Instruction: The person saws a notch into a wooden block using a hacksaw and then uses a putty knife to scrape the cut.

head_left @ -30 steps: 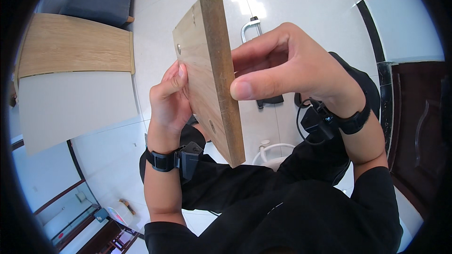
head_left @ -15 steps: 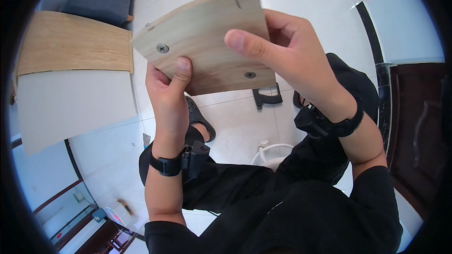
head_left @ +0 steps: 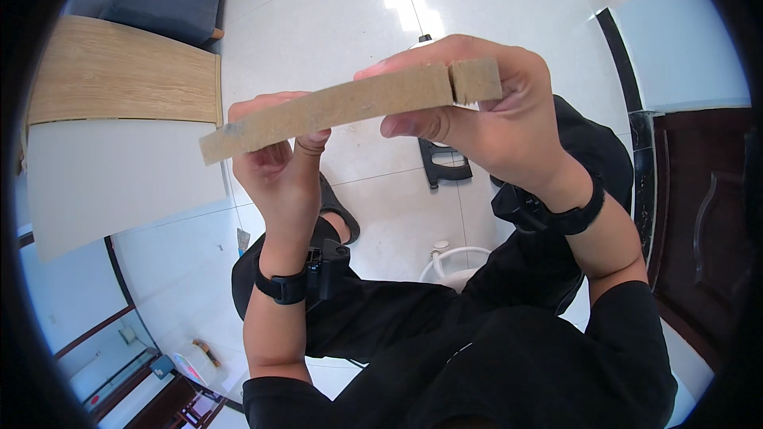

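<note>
I hold a wooden board (head_left: 366, 97) edge-on to my view in both hands; its long rough tan edge runs from lower left to upper right, with a split near the right end and its broad faces mostly out of sight. My left hand (head_left: 282, 167) grips the board's left half, thumb against the near side. My right hand (head_left: 509, 127) grips its right half, thumb below the edge and fingers over it. Beyond them on the tiled floor lies a black tool with a frame handle (head_left: 437, 167), partly hidden by the board and hands.
A light wood panel (head_left: 119, 79) and a pale board (head_left: 127, 175) lie at the left beside a dark grey sofa (head_left: 163, 8). A white curved object (head_left: 453, 266) sits between my legs. A dark brown door (head_left: 695, 222) stands at the right; a small scraper-like item (head_left: 243, 240) lies by my left leg.
The board has turned from upright, through showing its broad face with two round screw fittings, to lying edge-on crosswise. Both hands have shifted with it, still gripping it.
</note>
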Demonstrator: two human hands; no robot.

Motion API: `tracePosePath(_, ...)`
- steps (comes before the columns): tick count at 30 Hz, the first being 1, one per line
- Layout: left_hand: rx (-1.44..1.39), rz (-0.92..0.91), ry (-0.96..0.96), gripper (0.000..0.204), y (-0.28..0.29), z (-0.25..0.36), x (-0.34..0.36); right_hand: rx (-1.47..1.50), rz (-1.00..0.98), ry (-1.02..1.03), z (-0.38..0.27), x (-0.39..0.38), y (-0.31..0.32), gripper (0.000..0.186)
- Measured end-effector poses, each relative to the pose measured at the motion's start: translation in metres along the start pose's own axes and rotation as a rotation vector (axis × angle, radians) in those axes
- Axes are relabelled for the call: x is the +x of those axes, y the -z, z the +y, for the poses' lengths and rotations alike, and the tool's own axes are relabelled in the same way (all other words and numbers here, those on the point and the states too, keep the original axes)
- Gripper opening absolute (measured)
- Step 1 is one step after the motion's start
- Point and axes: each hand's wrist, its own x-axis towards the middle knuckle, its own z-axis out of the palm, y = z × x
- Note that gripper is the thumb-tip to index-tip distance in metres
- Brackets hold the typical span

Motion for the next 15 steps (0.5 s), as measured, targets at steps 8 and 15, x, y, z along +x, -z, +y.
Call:
tracePosePath(8, 0.014, -0.056, -0.078, 0.028, 0.0005, 0.0037, 0.0051, 0.045, 0.021, -0.022, 0.0017, -0.0001, -0.0034, 0.024)
tracePosePath(15, 0.096, -0.033, -0.173, 0.026, 0.0030, -0.0007, 0.0066, 0.002, -0.007, -0.004, -0.0005, 0.0010, -0.0022, 0.024)
